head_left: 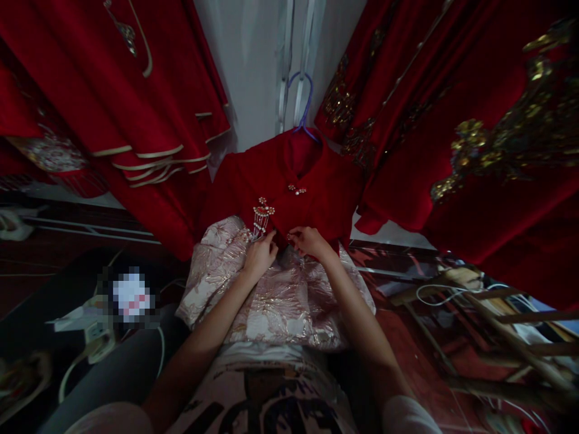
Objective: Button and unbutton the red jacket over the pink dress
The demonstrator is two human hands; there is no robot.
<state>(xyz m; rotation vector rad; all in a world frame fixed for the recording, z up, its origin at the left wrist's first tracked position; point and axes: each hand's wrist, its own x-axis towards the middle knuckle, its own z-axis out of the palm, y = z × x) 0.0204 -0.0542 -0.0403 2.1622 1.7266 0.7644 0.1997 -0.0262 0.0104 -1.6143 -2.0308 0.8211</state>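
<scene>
A red jacket [316,193] hangs on a blue hanger [304,105] straight ahead, over a pale pink and gold brocade skirt [280,307]. It has a pearl button clasp [297,190] near the collar and a beaded tassel ornament [261,218] lower left. My left hand [259,256] is closed in a pinch at the jacket's lower front edge, just under the tassel. My right hand [306,241] pinches the same edge a little to the right. What the fingertips hold there is too small to make out.
Red garments with cream trim [136,108] hang at the left, red ones with gold embroidery [497,144] at the right. A wooden chair frame with white cables [488,319] stands at the right. A power strip with cords [94,340] lies at the left.
</scene>
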